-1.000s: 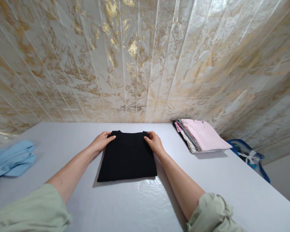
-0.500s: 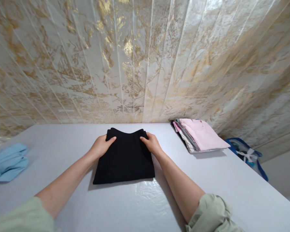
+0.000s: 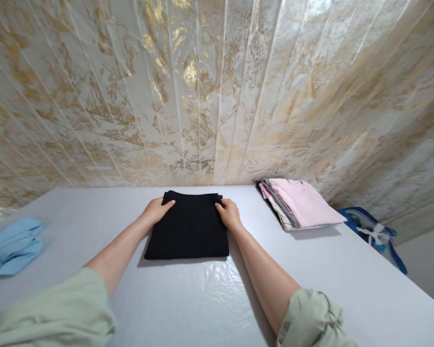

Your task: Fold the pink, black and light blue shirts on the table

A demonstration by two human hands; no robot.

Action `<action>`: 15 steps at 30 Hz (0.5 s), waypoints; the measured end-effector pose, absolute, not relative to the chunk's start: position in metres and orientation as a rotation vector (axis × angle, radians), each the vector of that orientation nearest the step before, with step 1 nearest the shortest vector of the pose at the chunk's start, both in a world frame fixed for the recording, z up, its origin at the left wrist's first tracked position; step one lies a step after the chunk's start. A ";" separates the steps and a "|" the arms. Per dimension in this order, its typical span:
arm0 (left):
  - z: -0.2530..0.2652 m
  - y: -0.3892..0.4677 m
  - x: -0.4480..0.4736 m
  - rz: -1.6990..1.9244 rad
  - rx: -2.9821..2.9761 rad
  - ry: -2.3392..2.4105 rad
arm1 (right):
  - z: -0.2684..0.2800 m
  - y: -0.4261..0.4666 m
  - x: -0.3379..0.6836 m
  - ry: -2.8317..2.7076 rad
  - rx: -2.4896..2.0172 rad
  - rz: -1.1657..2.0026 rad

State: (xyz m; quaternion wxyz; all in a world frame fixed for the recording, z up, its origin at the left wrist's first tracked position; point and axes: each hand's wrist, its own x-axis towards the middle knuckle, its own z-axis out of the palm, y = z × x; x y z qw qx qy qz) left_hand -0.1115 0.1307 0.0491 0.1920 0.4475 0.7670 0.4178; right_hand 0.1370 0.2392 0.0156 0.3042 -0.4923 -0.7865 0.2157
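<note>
On the pale counter [image 3: 173, 303], the folded black garment [image 3: 187, 229] serves as landmark: a neat, flat bundle with its far edge toward the gold-patterned curtain or wall covering [image 3: 202, 86] behind. At its far left corner the left hand [image 3: 155, 211] grips it, thumb pressed on top and the other fingers mostly hidden. At its far right corner the right hand [image 3: 230, 214] grips it too, thumb on the cloth and fingers curled by the edge. Whether all of its underside touches the surface cannot be told. Both forearms reach in from the near side of the garment, in rolled, sage-green sleeves [image 3: 58, 313]. To its right, well apart and slightly farther back, lies a stack of folded clothes [image 3: 275, 207] with a pink top [image 3: 307, 202] uppermost. Farther right, beyond the counter's edge, sits a blue-trimmed bag [image 3: 396, 253] with a white tie. Well to the garment's left lies a loosely crumpled light-blue garment [image 3: 12, 246].
</note>
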 end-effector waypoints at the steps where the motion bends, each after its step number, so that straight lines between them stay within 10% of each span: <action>1: 0.050 0.131 -0.112 1.171 1.263 2.156 | 0.016 0.240 0.137 -2.068 -1.299 0.588; 15: 0.064 0.155 -0.110 1.224 1.180 2.019 | 0.023 0.271 0.128 -1.988 -1.410 0.789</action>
